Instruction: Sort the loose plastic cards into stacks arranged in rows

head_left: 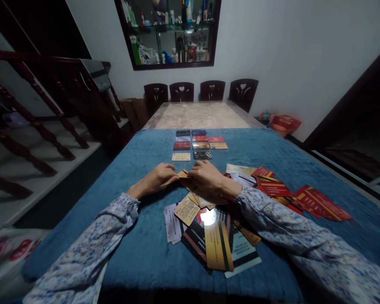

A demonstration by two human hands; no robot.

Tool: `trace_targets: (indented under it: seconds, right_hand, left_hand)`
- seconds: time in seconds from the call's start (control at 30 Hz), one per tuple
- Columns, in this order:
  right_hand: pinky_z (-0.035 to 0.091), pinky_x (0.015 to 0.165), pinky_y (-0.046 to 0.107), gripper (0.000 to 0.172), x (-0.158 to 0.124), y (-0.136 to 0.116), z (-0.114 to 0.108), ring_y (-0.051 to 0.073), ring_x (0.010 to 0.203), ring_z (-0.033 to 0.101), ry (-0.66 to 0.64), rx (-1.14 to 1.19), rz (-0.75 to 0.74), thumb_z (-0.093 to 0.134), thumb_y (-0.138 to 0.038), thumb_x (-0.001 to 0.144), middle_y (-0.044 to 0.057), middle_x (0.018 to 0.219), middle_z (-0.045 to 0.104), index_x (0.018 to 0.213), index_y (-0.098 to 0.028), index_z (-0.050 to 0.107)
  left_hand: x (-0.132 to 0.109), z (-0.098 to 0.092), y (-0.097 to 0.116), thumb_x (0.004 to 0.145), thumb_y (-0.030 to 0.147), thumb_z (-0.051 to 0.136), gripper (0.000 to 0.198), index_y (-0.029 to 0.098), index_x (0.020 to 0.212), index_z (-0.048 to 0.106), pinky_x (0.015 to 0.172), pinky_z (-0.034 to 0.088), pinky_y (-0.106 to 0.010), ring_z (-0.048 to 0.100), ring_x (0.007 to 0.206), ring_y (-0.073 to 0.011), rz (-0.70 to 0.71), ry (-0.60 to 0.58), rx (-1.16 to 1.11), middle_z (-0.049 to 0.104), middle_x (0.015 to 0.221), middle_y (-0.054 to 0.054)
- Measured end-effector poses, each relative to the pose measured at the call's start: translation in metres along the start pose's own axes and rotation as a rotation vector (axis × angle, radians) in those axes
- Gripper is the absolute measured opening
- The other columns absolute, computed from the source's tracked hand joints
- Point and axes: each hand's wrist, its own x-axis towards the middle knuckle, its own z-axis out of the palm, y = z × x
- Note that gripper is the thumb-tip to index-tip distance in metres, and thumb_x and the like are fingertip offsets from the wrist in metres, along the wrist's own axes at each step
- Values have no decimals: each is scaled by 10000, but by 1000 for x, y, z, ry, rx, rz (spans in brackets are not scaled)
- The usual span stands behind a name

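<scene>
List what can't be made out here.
Head view: print on the neat rows of small coloured cards, too small.
Head view: the small tan card, mostly covered by the left hand and right hand; grip unclear.
Head view: the loose pile of plastic cards, glare spot and overlaps.

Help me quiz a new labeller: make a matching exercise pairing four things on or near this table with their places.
Things:
1. card rows
2. red cards
3. chairs
4. tan card

Places:
A. at the table's far end
B. between left hand and right hand
C. right side of the blue cloth
D. just beyond the hands, laid out neatly

Pairs: 1-D, 2-C, 3-A, 4-B.
</scene>
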Motion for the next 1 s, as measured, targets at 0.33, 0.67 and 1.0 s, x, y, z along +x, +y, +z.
trace_targets:
  seconds: [0.33, 0.67, 1.0]
  right_hand:
    - [289, 765, 333, 207, 1, -2, 0, 238, 1009, 583, 42, 5, 80, 558, -144, 941, 99, 1025, 754, 1066, -177, 720]
    - [297, 737, 320, 210, 2, 6, 7, 232, 973, 587, 97, 30, 123, 610, -148, 896, 82, 1031, 766, 1064, -198, 726]
    - [328, 677, 281, 78, 4, 21, 16, 204, 820, 579, 259, 239, 116, 653, -167, 820, 61, 834, 743, 843, -183, 725]
  left_hand:
    - [-2, 5, -9, 986, 199, 538, 209, 161, 1019, 740, 835, 572, -299, 685, 924, -185, -2, 113, -67, 729, 958, -87]
    - [-3, 13, -9, 912, 91, 564, 213, 156, 992, 750, 885, 583, -321, 700, 960, -188, -84, 174, -80, 742, 987, -88]
    - [0, 26, -6, 899, 174, 618, 191, 168, 1003, 778, 896, 601, -325, 734, 968, -200, -175, 362, -287, 765, 1048, -104]
